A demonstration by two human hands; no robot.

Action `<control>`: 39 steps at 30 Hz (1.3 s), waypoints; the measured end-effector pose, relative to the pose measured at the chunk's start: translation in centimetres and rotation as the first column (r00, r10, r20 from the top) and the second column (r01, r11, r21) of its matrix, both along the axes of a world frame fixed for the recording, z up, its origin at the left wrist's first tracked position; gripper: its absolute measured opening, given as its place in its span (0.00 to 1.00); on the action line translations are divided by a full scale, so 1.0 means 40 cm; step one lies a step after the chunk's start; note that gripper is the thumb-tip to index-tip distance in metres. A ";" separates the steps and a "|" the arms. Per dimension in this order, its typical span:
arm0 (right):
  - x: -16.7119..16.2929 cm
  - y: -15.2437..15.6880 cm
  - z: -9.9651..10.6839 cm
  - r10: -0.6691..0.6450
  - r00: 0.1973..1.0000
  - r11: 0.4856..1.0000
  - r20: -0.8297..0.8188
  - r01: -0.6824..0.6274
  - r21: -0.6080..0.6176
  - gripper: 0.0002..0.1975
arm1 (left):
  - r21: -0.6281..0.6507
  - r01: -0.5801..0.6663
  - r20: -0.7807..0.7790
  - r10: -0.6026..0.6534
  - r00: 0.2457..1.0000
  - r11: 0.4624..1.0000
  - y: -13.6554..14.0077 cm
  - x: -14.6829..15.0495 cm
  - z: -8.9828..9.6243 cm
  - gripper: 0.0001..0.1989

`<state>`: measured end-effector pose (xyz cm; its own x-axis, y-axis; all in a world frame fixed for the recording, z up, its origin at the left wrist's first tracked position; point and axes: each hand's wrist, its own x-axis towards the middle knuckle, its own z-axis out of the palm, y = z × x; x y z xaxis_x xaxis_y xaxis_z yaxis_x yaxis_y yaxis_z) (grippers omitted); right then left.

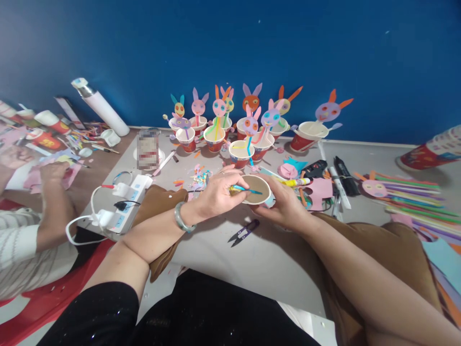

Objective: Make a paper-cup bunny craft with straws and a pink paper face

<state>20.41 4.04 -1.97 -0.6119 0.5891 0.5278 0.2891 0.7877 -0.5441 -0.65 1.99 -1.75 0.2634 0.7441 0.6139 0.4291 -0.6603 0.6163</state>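
At the centre of the view, just above the tabletop (281, 269), a paper cup (258, 182) sits between both hands, its open mouth tipped toward the wearer. The right hand (283, 204) grips its wall from three o'clock, fingers curved round and closed on it. The left hand (224, 190), at nine o'clock, has thumb and forefinger pinched together on a slim blue-and-yellow stick (256, 192), whose tip lies over the cup's mouth; whether it touches the inside, I cannot tell.

The step looks best done with the right hand steady and light, since thin card would likely buckle under a squeeze, and with the stick guided by small finger movements while the opening stays in sight.

Purple snips (244, 233) lie near six o'clock from the cup, safest left clear of the wrists. A yellow marker (296, 182) is at three, rabbit-headed cups (214, 139) crowd eleven to one, and coloured straws (414, 192) lie well apart at three.
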 end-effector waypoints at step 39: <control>-0.037 -0.025 -0.031 -0.102 0.982 0.956 -0.159 0.052 -0.290 0.27 | -0.276 0.145 0.166 -0.102 0.981 0.950 -0.016 -0.004 0.031 0.05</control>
<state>18.94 3.04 -3.21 -0.4743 0.7711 0.4247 0.2261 0.5729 -0.7878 -0.80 1.34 -0.52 0.2870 0.8613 0.4194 0.2455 -0.4893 0.8369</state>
